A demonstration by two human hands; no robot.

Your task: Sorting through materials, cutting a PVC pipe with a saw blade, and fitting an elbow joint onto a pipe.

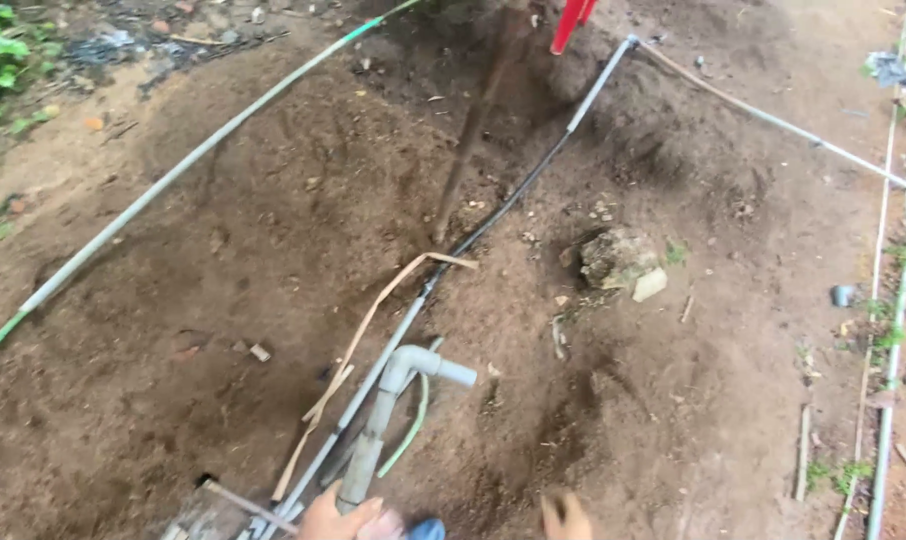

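While the left hand (338,518) grips the grey plastic elbow pipe (385,415) pointing up-frame, the blurry right hand (565,516) sits apart; its fingers cannot be made out.

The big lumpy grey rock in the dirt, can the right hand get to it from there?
Probably yes, with a long stretch. The right hand is low at the frame's edge, and only bare brown soil lies between it and the lumpy grey rock.
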